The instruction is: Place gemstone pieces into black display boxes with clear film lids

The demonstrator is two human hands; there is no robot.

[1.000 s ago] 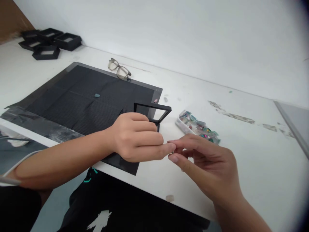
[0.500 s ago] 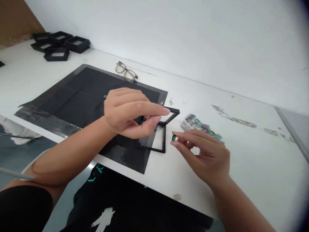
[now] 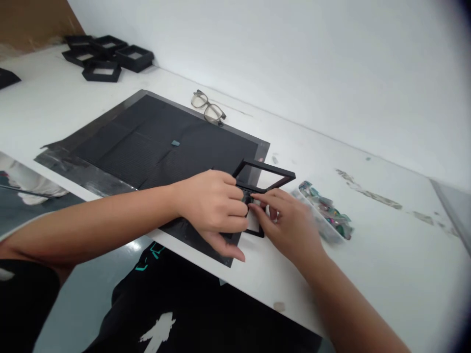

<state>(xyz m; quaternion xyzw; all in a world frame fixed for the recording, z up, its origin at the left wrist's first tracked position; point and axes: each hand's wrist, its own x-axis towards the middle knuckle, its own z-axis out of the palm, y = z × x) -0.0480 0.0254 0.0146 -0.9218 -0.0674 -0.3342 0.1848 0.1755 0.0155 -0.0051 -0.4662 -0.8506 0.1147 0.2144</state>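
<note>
A black hinged display frame stands open at the mat's right edge, its raised half [image 3: 274, 170] tilted up and its lower half [image 3: 253, 232] flat and largely covered by my hands. My left hand [image 3: 221, 211] lies over the lower half's left side, fingers curled in and thumb sticking out; whatever its fingertips touch is hidden. From the right, my right hand [image 3: 290, 220] reaches in over the same half, thumb and forefinger pinched on a small green gemstone [image 3: 249, 200], which looks dark and mostly covered here.
A clear box of small wrapped coloured pieces [image 3: 327, 215] sits right of my right hand. Beneath my left arm spreads a black mat [image 3: 147, 132] with a small teal piece [image 3: 175, 143]. Eyeglasses [image 3: 208, 107] lie behind it. Several black frames [image 3: 101, 71] are heaped at the back left.
My right hand has moved left with the green gemstone, to the open frame. My left hand has come down onto the lower half, its pointing forefinger now curled. The view has shifted slightly.
</note>
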